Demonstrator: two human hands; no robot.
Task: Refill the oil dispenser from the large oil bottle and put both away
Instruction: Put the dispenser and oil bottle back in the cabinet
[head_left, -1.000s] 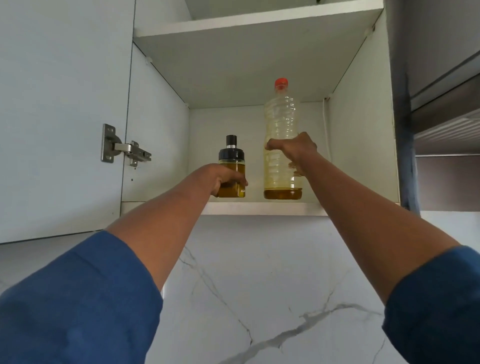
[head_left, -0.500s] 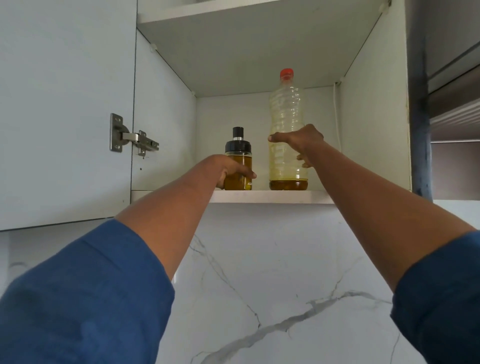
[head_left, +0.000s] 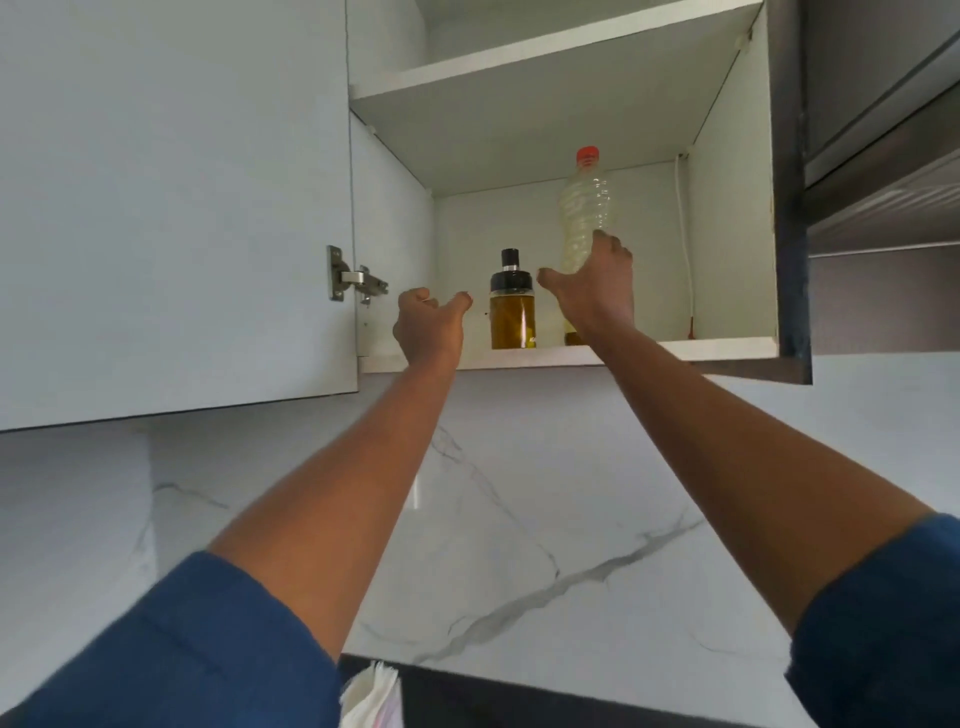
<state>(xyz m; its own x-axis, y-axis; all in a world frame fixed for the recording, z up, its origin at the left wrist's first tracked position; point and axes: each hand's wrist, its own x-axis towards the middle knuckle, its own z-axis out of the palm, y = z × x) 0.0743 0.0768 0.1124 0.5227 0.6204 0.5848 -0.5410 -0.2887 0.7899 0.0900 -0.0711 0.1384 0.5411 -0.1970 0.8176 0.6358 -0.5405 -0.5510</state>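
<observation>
my left hand hangs before the left end of the shelf, fingers loosely curled, thumb out, holding nothing. it is just beside the oil dispenser but apart from it. the dispenser stands upright near the shelf's front edge, black cap on, amber oil inside. close on its right the large oil bottle stands upright too, red cap on, its base partly hidden behind my wrist. my right hand is spread wide in front of that bottle, not wrapped round it. the fingers lie straight over its side, and i can't tell whether they touch. the cabinet door stands open at left.
</observation>
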